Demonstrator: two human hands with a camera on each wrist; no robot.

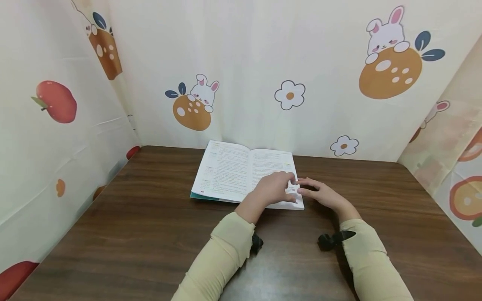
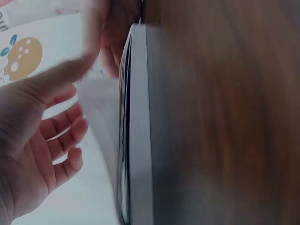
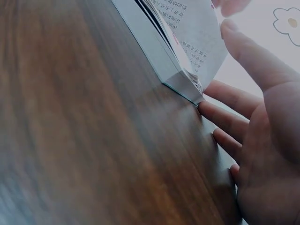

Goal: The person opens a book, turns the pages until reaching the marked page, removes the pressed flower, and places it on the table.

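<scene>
A thick open book [image 1: 229, 171] with printed pages and a teal cover edge lies on the wooden table. Over its right-hand page, the left hand [image 1: 274, 189] hovers with thumb extended and the other fingers loosely bent; nothing shows between them in the left wrist view. At the book's right edge is the right hand [image 1: 324, 196], thumb and fingers spread apart. The right wrist view shows its thumb [image 3: 248, 51] at the edge of a page [image 3: 199, 42] and a fingertip by the cover's corner. Whether the left fingertips touch paper is unclear.
The brown table [image 1: 132, 234] ends at a pale curtain [image 1: 248, 50] printed with rabbits, fruit and flowers. More printed cloth hangs at both sides. Each wrist carries a dark strapped device [image 1: 333, 240].
</scene>
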